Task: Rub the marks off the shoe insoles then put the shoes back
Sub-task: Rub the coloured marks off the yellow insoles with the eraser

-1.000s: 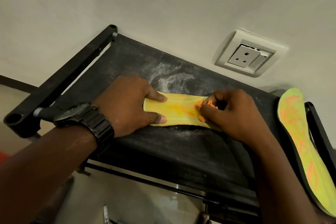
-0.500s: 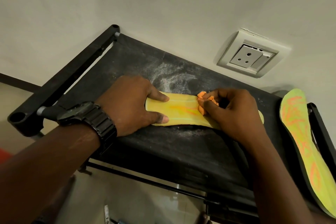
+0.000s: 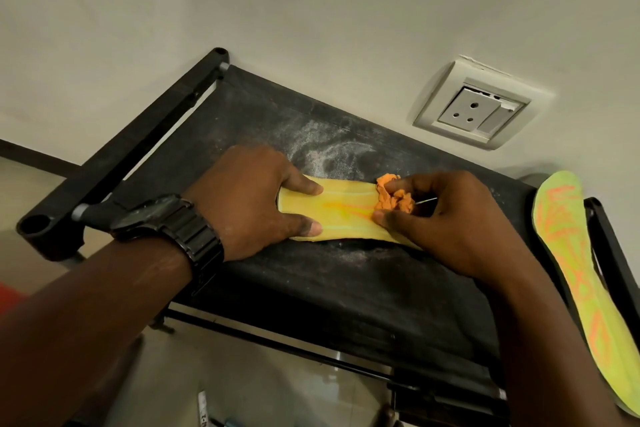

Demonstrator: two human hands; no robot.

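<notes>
A yellow insole (image 3: 341, 211) with faint orange marks lies flat on the black fabric shelf (image 3: 332, 291). My left hand (image 3: 249, 201) presses down on its left end, thumb and forefinger spread along its edges. My right hand (image 3: 446, 218) pinches a crumpled orange cloth (image 3: 393, 196) against the insole's middle and covers the insole's right part. A second yellow-green insole (image 3: 585, 274) with bright orange marks lies at the shelf's right end, partly over the frame.
The shelf stands against a pale wall with a white power socket (image 3: 479, 104). Black frame tubes (image 3: 138, 146) run along the left and right sides. White dust lies on the fabric behind the insole. Tiled floor shows below.
My right hand has drawn the orange cloth up and slightly toward the insole's far edge, and more of the cloth shows. My left hand stays pressed on the insole.
</notes>
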